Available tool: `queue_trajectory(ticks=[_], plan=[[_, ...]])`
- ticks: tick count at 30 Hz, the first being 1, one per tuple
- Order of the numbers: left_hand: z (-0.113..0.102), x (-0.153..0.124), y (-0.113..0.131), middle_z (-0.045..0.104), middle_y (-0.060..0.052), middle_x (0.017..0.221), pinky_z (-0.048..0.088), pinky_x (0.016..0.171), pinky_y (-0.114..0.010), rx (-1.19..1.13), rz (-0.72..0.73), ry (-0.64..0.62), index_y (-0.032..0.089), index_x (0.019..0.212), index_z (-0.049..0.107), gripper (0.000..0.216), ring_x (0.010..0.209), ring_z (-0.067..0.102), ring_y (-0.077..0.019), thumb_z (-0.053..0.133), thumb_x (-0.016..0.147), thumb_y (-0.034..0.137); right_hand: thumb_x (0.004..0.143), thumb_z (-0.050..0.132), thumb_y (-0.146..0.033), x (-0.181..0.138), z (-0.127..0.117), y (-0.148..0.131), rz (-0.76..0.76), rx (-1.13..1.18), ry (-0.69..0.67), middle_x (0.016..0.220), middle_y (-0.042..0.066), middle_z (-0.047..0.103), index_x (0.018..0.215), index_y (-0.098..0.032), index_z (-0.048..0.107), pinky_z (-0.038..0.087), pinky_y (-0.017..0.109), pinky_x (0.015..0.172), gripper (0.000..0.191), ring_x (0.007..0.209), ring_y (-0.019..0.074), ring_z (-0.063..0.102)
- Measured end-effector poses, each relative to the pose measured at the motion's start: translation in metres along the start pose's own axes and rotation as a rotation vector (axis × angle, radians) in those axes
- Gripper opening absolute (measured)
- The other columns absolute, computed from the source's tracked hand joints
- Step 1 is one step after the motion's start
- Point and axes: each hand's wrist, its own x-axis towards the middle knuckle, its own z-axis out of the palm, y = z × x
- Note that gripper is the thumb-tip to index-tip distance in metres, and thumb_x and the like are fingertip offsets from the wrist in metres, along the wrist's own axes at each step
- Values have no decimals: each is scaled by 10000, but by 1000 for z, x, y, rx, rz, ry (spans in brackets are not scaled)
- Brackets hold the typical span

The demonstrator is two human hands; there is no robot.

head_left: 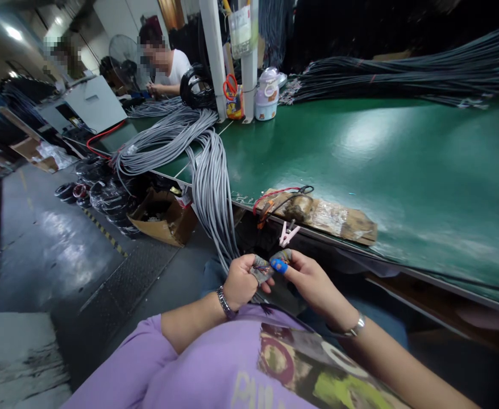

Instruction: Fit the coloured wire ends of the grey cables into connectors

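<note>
My left hand (pixel 240 280) is curled in a pinch around the end of a grey cable (pixel 215 216), with thin coloured wires showing at its thumb, which wears a taped cover. My right hand (pixel 313 279) meets it from the right, fingers pinched together at the same cable end; its fingertips wear blue and grey covers. Both hands hover below the edge of the green bench (pixel 360 153), over my lap. The grey cable belongs to a thick bundle hanging off the bench. A pink clip (pixel 288 233) hangs just above my hands.
A taped cardboard pad (pixel 326 216) with red and black leads lies on the bench edge. Black cable bundles (pixel 403 74) stretch across the far right. A white post (pixel 213 57), scissors and a jar (pixel 266 94) stand at the back. Another person (pixel 168 62) works at far left. An open cardboard box (pixel 164 218) sits on the floor.
</note>
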Motion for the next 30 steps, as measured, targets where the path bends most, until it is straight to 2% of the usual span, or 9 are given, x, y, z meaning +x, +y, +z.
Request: queue_trajectory(ticks=[3,5,8,10,13,18,21,26,30], plan=[[0,1,1,638,-20,609,306,386,-153,-41,-5,28,135,723,550,258,450,565,-80,644,748,374,700,716,-477,-2,1,5,75,154,-16,623,9,591,784,-169,627,370,253,523,331,544,118,470],[0,3,1,631,-19,602,318,385,-155,-38,-50,-37,135,724,541,290,445,570,-86,658,734,401,691,719,-476,-3,2,7,79,195,-6,611,4,592,785,-177,620,381,256,520,328,529,122,483],[-3,6,-1,607,-8,550,295,352,-159,22,-181,-233,137,741,545,308,403,558,-102,695,684,400,702,710,-455,-5,5,5,-9,41,-33,599,1,596,728,-194,604,408,267,526,284,526,137,513],[-5,6,-2,594,-1,521,280,338,-163,41,-230,-298,138,748,552,298,379,543,-106,698,667,384,715,698,-450,-6,6,3,-66,-84,-56,607,9,607,707,-196,611,421,273,533,269,537,146,528],[-6,3,0,596,-6,529,280,352,-164,18,-175,-231,140,708,544,304,389,539,-93,672,687,415,695,710,-484,-4,9,4,-46,-50,25,607,7,602,697,-188,618,411,267,528,310,536,136,508],[-3,0,4,611,-16,562,252,356,-164,-72,-75,-31,142,684,529,381,406,544,-80,657,691,500,639,756,-520,3,7,12,98,275,168,486,-61,402,617,-193,517,281,233,435,405,441,78,323],[-4,1,5,612,-20,556,238,346,-167,-128,-93,-1,139,694,536,388,401,549,-89,683,655,496,631,765,-500,5,0,12,101,428,234,552,-57,416,635,-201,491,321,233,443,405,453,75,326],[-4,1,6,603,-16,537,236,338,-169,-152,-110,-11,137,678,539,355,389,543,-91,689,642,457,675,720,-558,-1,-3,12,140,336,91,684,8,551,746,-180,605,433,269,546,402,572,118,480],[-4,1,7,599,-14,534,250,343,-166,-110,-113,-59,137,671,539,339,383,530,-83,678,653,446,719,709,-504,-2,3,6,50,156,-18,681,15,589,844,-179,652,431,262,573,353,601,129,505]])
